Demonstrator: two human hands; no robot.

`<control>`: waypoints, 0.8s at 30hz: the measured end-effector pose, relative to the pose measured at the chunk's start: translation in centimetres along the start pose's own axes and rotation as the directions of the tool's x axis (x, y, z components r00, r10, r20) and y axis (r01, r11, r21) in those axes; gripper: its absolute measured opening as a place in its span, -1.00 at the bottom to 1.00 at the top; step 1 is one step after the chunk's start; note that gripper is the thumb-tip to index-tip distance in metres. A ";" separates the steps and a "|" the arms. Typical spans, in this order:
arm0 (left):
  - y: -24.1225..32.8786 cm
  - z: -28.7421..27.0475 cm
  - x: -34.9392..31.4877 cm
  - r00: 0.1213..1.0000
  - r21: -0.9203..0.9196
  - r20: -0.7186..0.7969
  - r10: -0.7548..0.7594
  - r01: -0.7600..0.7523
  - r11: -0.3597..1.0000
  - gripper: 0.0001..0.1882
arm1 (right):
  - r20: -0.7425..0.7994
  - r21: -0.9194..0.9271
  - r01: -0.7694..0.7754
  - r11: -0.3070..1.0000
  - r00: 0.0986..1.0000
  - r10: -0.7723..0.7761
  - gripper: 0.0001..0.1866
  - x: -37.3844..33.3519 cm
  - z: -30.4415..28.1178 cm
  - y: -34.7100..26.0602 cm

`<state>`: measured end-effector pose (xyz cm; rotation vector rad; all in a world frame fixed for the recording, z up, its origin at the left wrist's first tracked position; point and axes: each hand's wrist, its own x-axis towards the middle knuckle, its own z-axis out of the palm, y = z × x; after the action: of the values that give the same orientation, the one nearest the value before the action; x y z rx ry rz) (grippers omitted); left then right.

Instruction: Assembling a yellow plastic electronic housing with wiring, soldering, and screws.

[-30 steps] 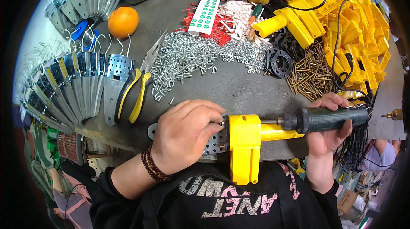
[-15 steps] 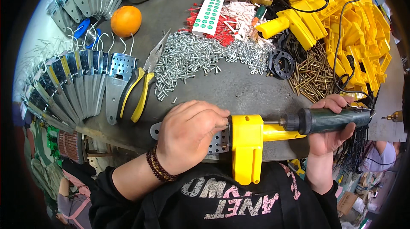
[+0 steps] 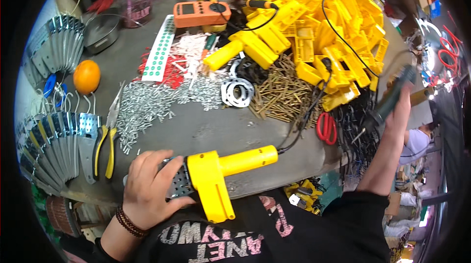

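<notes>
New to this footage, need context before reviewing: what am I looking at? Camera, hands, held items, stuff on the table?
No robot here: these are a person's bare hands. The view comes from the left of two fisheye cameras worn on the head, looking down, so straight edges bend near the rim.

The left hand holds a perforated metal plate joined to a yellow plastic housing. The right hand holds a dark power screwdriver, off to the right.

On the grey tabletop lie silver screws, brass-coloured screws, needle-nose pliers, an orange meter and heaped yellow plastic parts.
</notes>
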<state>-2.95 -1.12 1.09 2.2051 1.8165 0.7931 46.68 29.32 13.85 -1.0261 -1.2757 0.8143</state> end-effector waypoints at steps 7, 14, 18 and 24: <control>0.3 -1.0 0.3 0.996 0.027 -0.067 0.063 -0.061 0.998 -0.29 | 0.809 -0.552 0.829 0.091 0.558 -0.184 -0.73 -3.3 13.8 1.2; -1.2 -1.9 -2.7 0.954 -0.698 0.122 -0.276 0.280 0.660 -0.47 | 0.940 -0.338 0.910 0.241 0.318 0.119 -0.77 1.8 16.4 0.9; -1.3 -0.7 -3.6 0.902 -0.923 0.139 -0.410 0.268 0.277 -0.52 | 0.845 -0.482 0.773 0.413 0.535 -0.015 -0.78 0.8 18.2 -2.0; -3.5 0.4 -7.2 0.693 -0.808 -0.055 -0.719 0.392 0.439 -0.58 | 0.772 -0.016 0.126 0.992 0.632 -0.067 -0.81 -4.4 33.6 0.5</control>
<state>-6.62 -7.07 -2.89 0.8208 1.7194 1.5267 12.93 30.57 11.57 -0.6375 -2.0886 1.1989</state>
